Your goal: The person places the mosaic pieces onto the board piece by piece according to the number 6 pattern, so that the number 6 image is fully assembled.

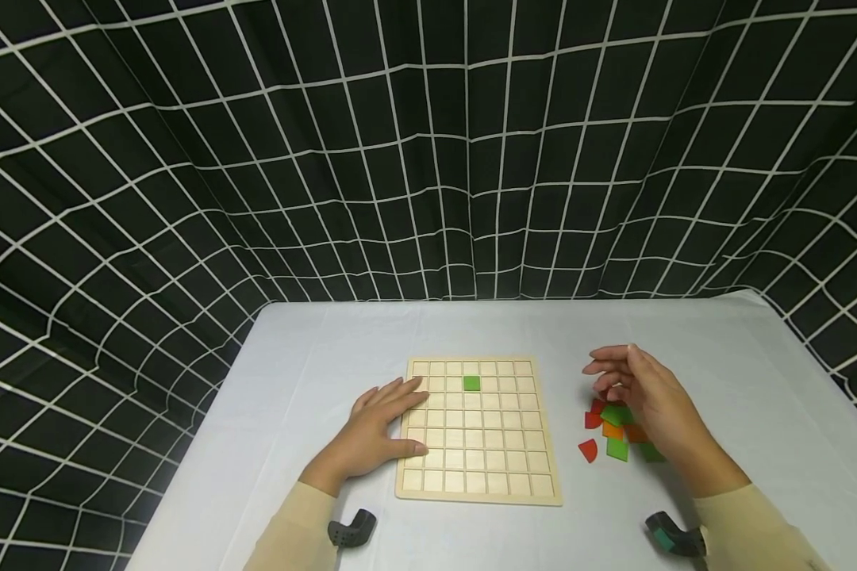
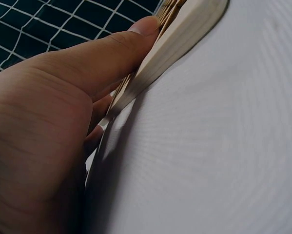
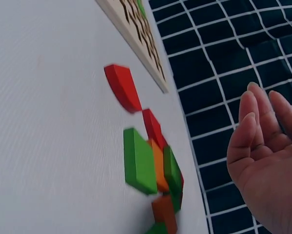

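A pale wooden grid board (image 1: pixel 478 501) lies on the white table, one green square tile (image 1: pixel 471 383) in a cell of its second row from the top. My left hand (image 1: pixel 382 428) rests on the board's left edge, thumb and fingertips over the rim; the left wrist view shows the thumb on top of the board (image 2: pixel 160 58). Above a small pile of pieces, my right hand (image 1: pixel 646 388) hovers with loosely bent fingers and nothing in them. Among the pieces are a red quarter-round piece (image 3: pixel 123 87), a green tile (image 3: pixel 140 161) and an orange tile (image 1: pixel 612 431).
The white table (image 1: pixel 314 349) ends at a black curtain (image 1: pixel 443 159) with a white grid, which hangs behind and at both sides. Each wrist wears a dark strap-like device, one (image 1: pixel 352 529) at the left and one (image 1: pixel 674 537) at the right.
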Demonstrator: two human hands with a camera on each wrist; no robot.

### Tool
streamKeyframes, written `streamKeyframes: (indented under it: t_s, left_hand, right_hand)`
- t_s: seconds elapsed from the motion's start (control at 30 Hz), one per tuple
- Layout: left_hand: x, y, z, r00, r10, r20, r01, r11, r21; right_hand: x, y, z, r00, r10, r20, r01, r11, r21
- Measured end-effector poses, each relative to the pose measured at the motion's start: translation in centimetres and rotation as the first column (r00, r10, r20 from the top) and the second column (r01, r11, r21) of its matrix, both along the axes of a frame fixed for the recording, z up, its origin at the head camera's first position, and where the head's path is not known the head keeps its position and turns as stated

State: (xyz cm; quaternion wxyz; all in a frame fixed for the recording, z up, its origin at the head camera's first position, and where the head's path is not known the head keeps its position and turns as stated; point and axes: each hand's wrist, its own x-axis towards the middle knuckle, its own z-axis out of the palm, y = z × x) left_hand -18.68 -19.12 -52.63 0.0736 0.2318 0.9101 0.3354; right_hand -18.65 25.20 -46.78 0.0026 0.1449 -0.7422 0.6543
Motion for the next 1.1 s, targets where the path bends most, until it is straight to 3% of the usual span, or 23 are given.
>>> streamKeyframes:
  t_s: [0.2,0.8,1.1]
  left_hand:
    - [0.0,-0.1,0.0,1.0,-0.001,0.003,0.001,1.0,0.002]
    - [0.0,0.0,0.0,1.0,-0.003,-0.006,0.003,1.0,-0.008]
    - [0.1,0.0,0.1,1.0,-0.005,-0.005,0.005,1.0,-0.006]
  right_hand:
    - [0.3,1.2,-0.4,1.0,-0.012,0.001,0.012,0.999,-0.03]
    - [1.0,4.2,-2.1,0.996,-0.088,0.002,0.087,0.994,0.072]
    - [0.9,4.6,-3.1,0.968,-0.224,0.115,0.188,0.946,0.263]
